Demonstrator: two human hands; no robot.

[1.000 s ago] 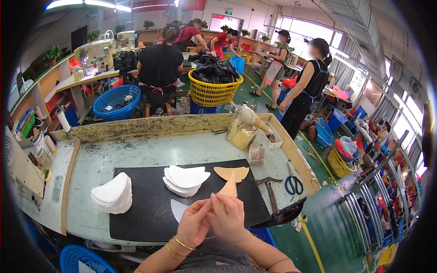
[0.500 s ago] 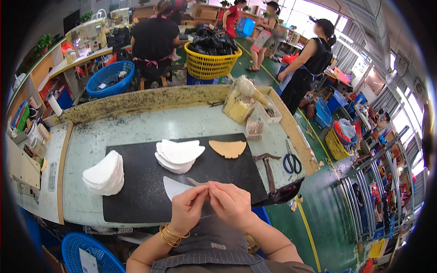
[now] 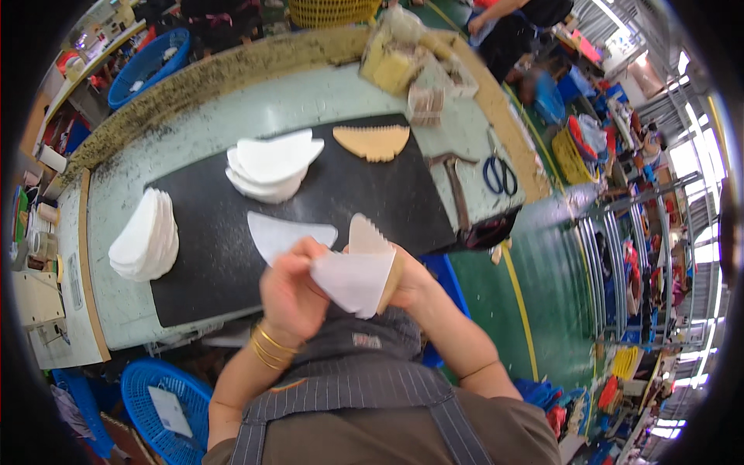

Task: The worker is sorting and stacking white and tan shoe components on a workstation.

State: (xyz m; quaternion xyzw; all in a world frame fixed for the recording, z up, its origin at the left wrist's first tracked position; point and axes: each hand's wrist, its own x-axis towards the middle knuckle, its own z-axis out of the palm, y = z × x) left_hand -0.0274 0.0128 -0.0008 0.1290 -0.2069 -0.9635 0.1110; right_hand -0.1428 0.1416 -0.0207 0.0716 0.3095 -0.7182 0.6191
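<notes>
My right hand [image 3: 407, 280] is closed on a tan piece with a scalloped edge [image 3: 367, 235]. Against it lies a thin white curved piece [image 3: 353, 279], raised above the black mat's near edge. At that white piece's left edge, my left hand [image 3: 293, 293] pinches, slightly smeared by motion. Another white curved piece [image 3: 285, 236] lies flat on the black mat [image 3: 349, 174] just beyond my hands. Farther off, a stack of white curved pieces [image 3: 271, 164] sits beside a tan scalloped piece [image 3: 373, 142]. A taller white stack [image 3: 146, 236] stands at the mat's left edge.
A hammer [image 3: 457, 190] and dark-handled scissors [image 3: 499, 175] lie on the table's right side. Behind them stand a small clear box [image 3: 426, 105] and a yellowish block [image 3: 387, 62]. A blue basket [image 3: 167, 411] is below the table at left; a person [image 3: 511, 35] stands beyond the right corner.
My hands have come apart, and the tan piece with the white piece against it now shows broadly between them. The view has tilted downward, so the table sits higher in the picture.
</notes>
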